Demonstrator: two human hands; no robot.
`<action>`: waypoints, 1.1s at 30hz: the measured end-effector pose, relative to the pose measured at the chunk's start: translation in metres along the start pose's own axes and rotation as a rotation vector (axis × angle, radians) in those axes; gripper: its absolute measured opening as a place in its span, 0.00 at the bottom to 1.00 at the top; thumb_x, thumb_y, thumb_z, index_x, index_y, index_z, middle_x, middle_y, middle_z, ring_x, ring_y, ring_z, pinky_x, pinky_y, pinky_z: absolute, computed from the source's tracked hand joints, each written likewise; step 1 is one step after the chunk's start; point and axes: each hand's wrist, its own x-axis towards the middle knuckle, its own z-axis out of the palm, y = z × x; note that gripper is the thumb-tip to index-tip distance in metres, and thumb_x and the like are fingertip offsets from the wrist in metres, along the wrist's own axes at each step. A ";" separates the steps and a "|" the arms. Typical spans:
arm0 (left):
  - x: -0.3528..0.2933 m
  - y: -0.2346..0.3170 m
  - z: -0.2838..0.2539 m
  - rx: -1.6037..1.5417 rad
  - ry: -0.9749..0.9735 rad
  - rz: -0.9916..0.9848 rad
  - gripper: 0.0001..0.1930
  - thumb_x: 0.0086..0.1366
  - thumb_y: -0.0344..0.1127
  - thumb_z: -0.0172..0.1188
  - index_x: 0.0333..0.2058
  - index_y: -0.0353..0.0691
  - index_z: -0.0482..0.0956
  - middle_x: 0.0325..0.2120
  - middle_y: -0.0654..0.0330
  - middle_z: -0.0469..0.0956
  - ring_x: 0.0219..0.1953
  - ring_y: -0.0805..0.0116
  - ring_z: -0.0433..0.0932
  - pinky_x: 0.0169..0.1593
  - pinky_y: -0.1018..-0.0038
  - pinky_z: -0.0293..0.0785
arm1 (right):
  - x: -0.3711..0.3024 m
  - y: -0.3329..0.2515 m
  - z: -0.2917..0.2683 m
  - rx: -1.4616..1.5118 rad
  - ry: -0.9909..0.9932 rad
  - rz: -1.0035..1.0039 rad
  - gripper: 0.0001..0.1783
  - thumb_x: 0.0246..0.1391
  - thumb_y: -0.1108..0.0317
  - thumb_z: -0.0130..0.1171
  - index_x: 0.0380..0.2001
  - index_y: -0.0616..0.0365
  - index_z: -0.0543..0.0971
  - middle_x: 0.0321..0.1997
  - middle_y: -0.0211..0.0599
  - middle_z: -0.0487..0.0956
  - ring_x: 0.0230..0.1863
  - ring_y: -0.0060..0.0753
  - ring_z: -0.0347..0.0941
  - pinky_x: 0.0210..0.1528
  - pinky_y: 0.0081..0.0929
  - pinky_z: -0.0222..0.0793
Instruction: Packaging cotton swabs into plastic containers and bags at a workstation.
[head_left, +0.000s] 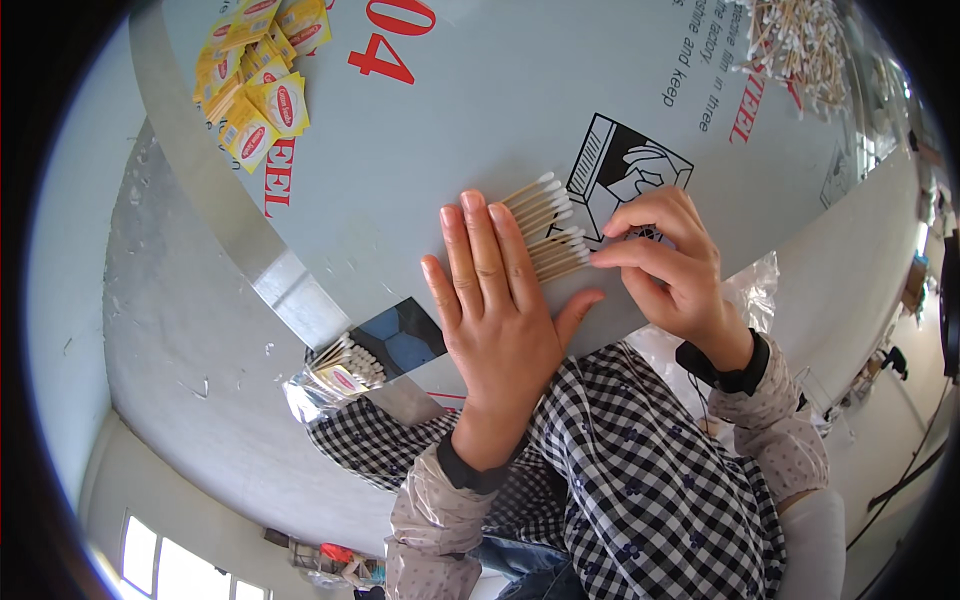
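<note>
Left fingers point(485, 258) on swabs point(552, 210) — right fingers point(650, 258) parted

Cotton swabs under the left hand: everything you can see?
The cotton swabs have thin, tan, wood-like sticks and white tips. They lie side by side, roughly parallel, on the grey tabletop, visible tips toward picture right. The left hand lies flat over their other ends, hiding them; the right hand is at the lowest tips, contact unclear.

On the table point(430, 130), cards point(284, 103) are heaped far left and loose swabs point(800, 50) far right; a swab row point(550, 228) is laid nearer, a packet point(345, 366) seemingly perched at the edge.
</note>
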 end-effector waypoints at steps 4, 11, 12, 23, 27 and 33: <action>0.000 0.000 0.000 0.005 0.002 -0.006 0.52 0.60 0.73 0.42 0.66 0.29 0.58 0.68 0.45 0.56 0.71 0.48 0.52 0.71 0.50 0.41 | 0.001 -0.002 0.000 -0.011 -0.019 -0.007 0.13 0.34 0.82 0.59 0.26 0.52 0.80 0.35 0.29 0.76 0.33 0.34 0.69 0.37 0.30 0.63; 0.001 0.000 0.000 -0.001 -0.003 -0.003 0.51 0.60 0.73 0.43 0.66 0.29 0.58 0.68 0.45 0.56 0.71 0.48 0.52 0.71 0.49 0.41 | 0.009 -0.002 0.001 0.018 0.008 0.015 0.13 0.35 0.82 0.59 0.26 0.52 0.80 0.36 0.30 0.76 0.34 0.35 0.69 0.38 0.30 0.64; 0.001 0.000 -0.001 -0.001 -0.007 -0.003 0.51 0.60 0.73 0.43 0.66 0.29 0.58 0.68 0.45 0.56 0.71 0.48 0.53 0.71 0.49 0.41 | 0.009 -0.002 0.002 0.010 0.002 0.010 0.13 0.35 0.82 0.59 0.26 0.53 0.80 0.36 0.30 0.76 0.34 0.35 0.69 0.38 0.30 0.65; 0.000 -0.002 -0.002 0.006 -0.007 0.039 0.55 0.59 0.71 0.51 0.67 0.25 0.51 0.68 0.38 0.51 0.72 0.43 0.48 0.70 0.48 0.44 | 0.014 -0.004 0.002 0.038 0.004 0.053 0.14 0.37 0.83 0.58 0.28 0.54 0.80 0.36 0.30 0.76 0.35 0.36 0.69 0.39 0.31 0.65; 0.000 -0.002 -0.001 -0.008 -0.006 0.038 0.55 0.58 0.71 0.52 0.67 0.25 0.52 0.68 0.38 0.51 0.72 0.43 0.47 0.71 0.49 0.43 | 0.015 -0.003 0.001 0.010 -0.011 0.045 0.14 0.37 0.83 0.58 0.29 0.54 0.80 0.36 0.31 0.76 0.36 0.36 0.69 0.40 0.32 0.65; 0.001 -0.002 -0.002 -0.004 -0.002 0.039 0.56 0.58 0.71 0.52 0.66 0.24 0.52 0.68 0.38 0.51 0.72 0.42 0.47 0.71 0.49 0.43 | 0.017 -0.004 0.001 0.029 -0.019 0.045 0.14 0.37 0.83 0.58 0.29 0.54 0.80 0.36 0.31 0.76 0.36 0.37 0.69 0.41 0.32 0.65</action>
